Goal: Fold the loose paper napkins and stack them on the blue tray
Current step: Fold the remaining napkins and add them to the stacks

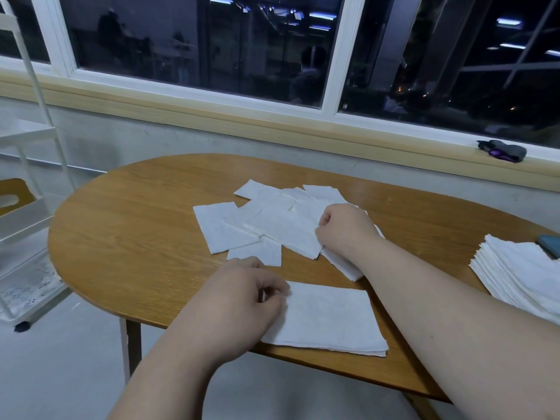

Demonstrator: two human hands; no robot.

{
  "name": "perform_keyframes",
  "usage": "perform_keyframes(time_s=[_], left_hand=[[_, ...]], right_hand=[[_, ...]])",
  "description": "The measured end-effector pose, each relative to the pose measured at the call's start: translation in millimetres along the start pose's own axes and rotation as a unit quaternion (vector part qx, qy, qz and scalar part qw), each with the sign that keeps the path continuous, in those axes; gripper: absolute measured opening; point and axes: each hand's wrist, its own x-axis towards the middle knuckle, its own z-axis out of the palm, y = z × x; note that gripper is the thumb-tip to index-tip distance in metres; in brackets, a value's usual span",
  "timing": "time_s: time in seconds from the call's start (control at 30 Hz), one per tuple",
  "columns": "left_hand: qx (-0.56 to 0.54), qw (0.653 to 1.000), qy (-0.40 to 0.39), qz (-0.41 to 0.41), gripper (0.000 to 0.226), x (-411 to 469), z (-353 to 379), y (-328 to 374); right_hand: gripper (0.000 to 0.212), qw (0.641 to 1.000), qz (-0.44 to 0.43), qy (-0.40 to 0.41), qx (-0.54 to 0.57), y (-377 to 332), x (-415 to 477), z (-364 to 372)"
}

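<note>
Several loose white paper napkins [266,219] lie scattered and overlapping in the middle of the wooden table [145,207]. My right hand [345,228] reaches into this pile and pinches the edge of one napkin there. A folded white napkin [327,319] lies flat near the table's front edge. My left hand [242,295] rests on its left end, thumb and fingers pinching its upper left corner. A thick stack of folded napkins [515,274] sits at the far right, with a bit of the blue tray [550,245] showing behind it.
The oval table's front edge runs close below the folded napkin. A white wire rack [27,189] stands on the floor at the left. A dark small object [503,150] lies on the window ledge at the back right.
</note>
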Motion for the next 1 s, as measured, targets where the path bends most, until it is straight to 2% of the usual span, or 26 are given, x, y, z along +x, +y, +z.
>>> perform_keyframes(time_s=[0.2, 0.37, 0.53, 0.63, 0.73, 0.8, 0.9, 1.0], left_hand=[[0.001, 1.000, 0.011, -0.002, 0.015, 0, 0, 0], [-0.029, 0.999, 0.042, -0.012, 0.017, 0, -1, 0], [-0.080, 0.989, 0.127, -0.017, 0.062, 0, -4, 1], [-0.070, 0.989, 0.133, -0.008, 0.078, -1, -4, 4], [-0.101, 0.989, 0.105, -0.027, 0.076, -5, -6, 13], [-0.152, 0.981, 0.115, -0.029, 0.070, -7, -7, 19], [-0.214, 0.968, 0.127, -0.018, 0.063, -12, -8, 27], [-0.254, 0.962, 0.097, -0.014, 0.065, -16, -10, 32]], right_hand=[[0.019, 0.995, -0.005, 0.037, 0.092, 0, -5, -2], [0.016, 0.977, -0.037, 0.093, 0.187, -9, -26, -26], [0.018, 0.945, -0.093, 0.114, 0.292, -16, -70, -55], [0.019, 0.930, -0.137, 0.098, 0.327, -20, -101, -72], [0.022, 0.915, -0.151, 0.085, 0.364, -21, -123, -85], [0.023, 0.910, -0.145, 0.080, 0.381, -17, -129, -89], [0.018, 0.902, -0.108, 0.062, 0.414, -7, -133, -88], [0.016, 0.889, -0.060, 0.044, 0.452, 4, -134, -78]])
